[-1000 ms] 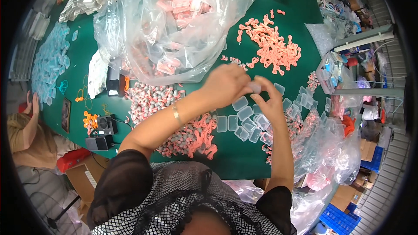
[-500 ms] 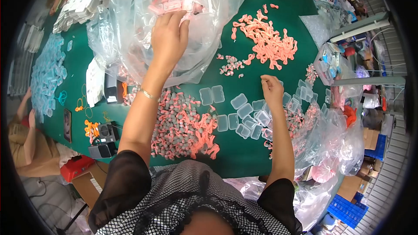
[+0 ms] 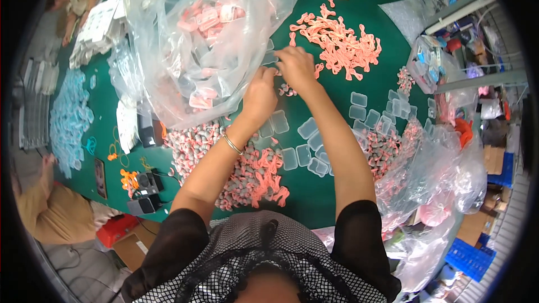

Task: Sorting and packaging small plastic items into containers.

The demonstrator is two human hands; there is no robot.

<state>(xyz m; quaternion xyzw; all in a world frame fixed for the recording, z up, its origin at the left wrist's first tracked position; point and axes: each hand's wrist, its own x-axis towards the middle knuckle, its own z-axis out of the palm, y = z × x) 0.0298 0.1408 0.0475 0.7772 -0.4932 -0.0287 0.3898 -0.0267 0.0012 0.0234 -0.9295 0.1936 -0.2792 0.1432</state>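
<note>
My left hand (image 3: 260, 96) and my right hand (image 3: 296, 69) are close together at the right edge of a large clear plastic bag (image 3: 230, 87). The fingers of both are drawn in; what they pinch, if anything, is hidden. Inside the bag lie small clear boxes with pink contents (image 3: 208, 18). Just below my right hand are a few small grey-and-pink pieces (image 3: 288, 91), partly covered. Beyond it spreads a pile of salmon-pink looped cords (image 3: 342, 42). Several empty clear plastic boxes (image 3: 307, 129) lie between my forearms and to the right.
A heap of grey-and-pink pieces (image 3: 196, 148) with pink cords (image 3: 268, 177) covers the near table. Blue boxes (image 3: 70, 118) and white stacked cards (image 3: 98, 31) are at left. Plastic bags (image 3: 418, 177) line the right edge. Other people (image 3: 53, 207) are at the left.
My left hand has come out from over the bag's contents, down and right. My right hand has moved up and left from above the clear boxes to meet it. The view has shifted slightly.
</note>
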